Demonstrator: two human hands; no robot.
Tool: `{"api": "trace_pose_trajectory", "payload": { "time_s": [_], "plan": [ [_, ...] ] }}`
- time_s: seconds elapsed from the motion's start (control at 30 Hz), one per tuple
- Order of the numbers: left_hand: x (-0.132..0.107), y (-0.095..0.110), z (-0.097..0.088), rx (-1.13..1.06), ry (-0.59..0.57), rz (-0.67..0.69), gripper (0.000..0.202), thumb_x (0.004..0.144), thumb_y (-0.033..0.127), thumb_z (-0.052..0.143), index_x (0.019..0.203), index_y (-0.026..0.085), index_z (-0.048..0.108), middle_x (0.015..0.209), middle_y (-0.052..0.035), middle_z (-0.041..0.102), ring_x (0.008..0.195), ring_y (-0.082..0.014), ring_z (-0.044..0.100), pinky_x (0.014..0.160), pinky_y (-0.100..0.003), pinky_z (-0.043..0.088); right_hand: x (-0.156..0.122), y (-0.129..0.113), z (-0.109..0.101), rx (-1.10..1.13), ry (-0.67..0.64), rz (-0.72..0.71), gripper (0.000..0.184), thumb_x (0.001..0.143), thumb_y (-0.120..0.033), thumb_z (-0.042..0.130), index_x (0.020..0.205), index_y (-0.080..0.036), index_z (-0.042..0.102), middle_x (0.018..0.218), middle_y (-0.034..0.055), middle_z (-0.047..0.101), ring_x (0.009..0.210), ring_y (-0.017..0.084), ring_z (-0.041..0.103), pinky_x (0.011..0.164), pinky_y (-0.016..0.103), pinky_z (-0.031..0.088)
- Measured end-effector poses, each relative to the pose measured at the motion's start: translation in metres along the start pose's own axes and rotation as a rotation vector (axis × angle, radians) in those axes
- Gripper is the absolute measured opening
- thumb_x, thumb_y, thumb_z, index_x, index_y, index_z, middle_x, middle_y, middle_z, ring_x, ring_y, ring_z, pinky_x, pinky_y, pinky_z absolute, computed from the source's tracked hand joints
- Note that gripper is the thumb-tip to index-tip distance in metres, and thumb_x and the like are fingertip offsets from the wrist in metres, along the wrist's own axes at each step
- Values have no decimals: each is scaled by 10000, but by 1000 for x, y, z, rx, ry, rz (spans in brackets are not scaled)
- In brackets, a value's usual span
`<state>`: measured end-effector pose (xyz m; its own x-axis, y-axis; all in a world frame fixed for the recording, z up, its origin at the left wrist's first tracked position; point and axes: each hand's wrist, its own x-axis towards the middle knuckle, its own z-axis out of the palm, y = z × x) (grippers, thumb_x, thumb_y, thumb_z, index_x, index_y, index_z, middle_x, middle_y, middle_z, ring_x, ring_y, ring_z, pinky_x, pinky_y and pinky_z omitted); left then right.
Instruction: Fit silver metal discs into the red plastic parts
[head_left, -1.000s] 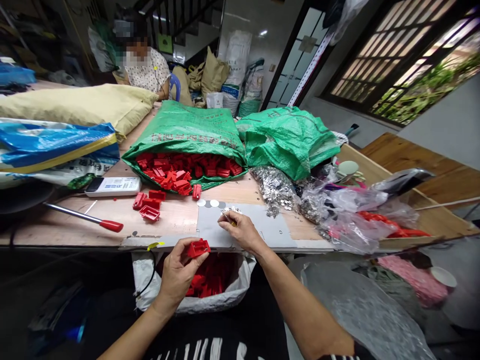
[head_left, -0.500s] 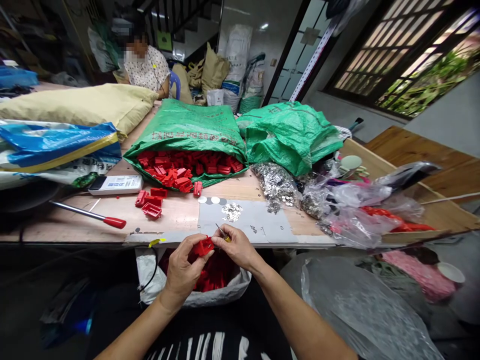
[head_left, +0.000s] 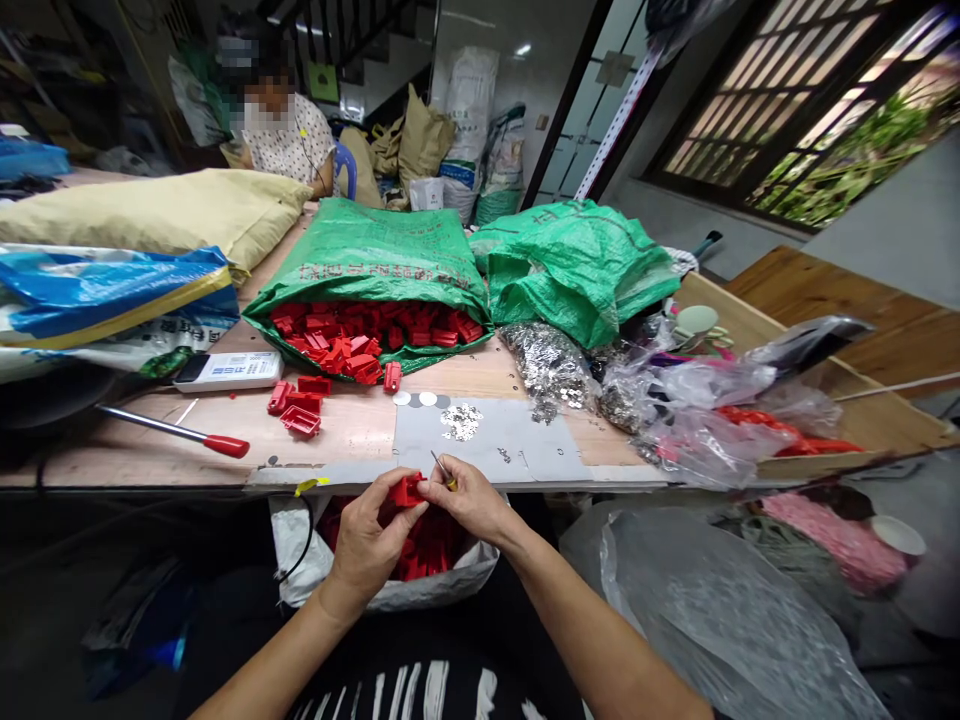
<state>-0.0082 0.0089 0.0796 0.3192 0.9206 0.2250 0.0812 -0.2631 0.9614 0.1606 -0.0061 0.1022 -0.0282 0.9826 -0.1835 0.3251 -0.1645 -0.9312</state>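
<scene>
My left hand point(head_left: 369, 530) pinches a small red plastic housing point(head_left: 406, 490) between thumb and fingers, just off the table's front edge. Tucked in my right hand point(head_left: 469, 500) is a small screwdriver-like tool with a yellow handle point(head_left: 451, 484); its thin metal shaft points up and to the left. The right thumb and fingertips touch the right side of the red housing, and whatever they press there is hidden. Below both hands, a white sack point(head_left: 450, 592) holds many more red housings point(head_left: 431, 550). Small shiny metal pieces point(head_left: 463, 422) lie on a grey sheet point(head_left: 420, 450) beyond the hands.
Red housings spill from a green sack point(head_left: 390, 240) on the table. Several loose ones point(head_left: 301, 422) lie beside a red-handled rod point(head_left: 225, 445) and a white box point(head_left: 232, 370). Right of them are a bag of metal parts point(head_left: 551, 365) and a wooden tray point(head_left: 900, 420). A person point(head_left: 289, 130) sits across the table.
My right fingertips have closed in on the red housing, and the tool has tipped slightly left. The whole view has shifted a little. The left hand keeps its hold.
</scene>
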Motion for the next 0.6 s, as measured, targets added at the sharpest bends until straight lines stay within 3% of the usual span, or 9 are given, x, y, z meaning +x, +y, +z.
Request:
{"api": "trace_pose_trajectory", "payload": {
  "time_s": [0.13, 0.27, 0.6],
  "plan": [
    [0, 0, 0, -70, -11, -80, 347, 762, 256, 671, 1107, 240, 632, 1037, -45, 706, 907, -208, 682, 856, -299, 526, 1, -2, -11, 81, -9, -44, 386, 809, -558, 559, 748, -189, 463, 634, -53, 432, 578, 91, 367, 526, 218, 309],
    [2, 3, -1, -114, -6, -130, 370, 742, 257, 685, 1108, 228, 639, 1045, -46, 704, 915, -207, 681, 859, -293, 525, -2, -6, -20, 95, -9, -48, 374, 824, -552, 546, 773, -187, 484, 622, -56, 423, 572, 93, 368, 524, 221, 307],
    [1, -2, 0, -170, -75, -174, 425, 773, 281, 663, 1190, 234, 594, 1098, -70, 691, 925, -218, 685, 854, -308, 542, -1, 2, -11, 80, -31, -56, 321, 809, -485, 597, 785, -175, 518, 701, -40, 478, 644, 101, 406, 592, 225, 339]
  ]
}}
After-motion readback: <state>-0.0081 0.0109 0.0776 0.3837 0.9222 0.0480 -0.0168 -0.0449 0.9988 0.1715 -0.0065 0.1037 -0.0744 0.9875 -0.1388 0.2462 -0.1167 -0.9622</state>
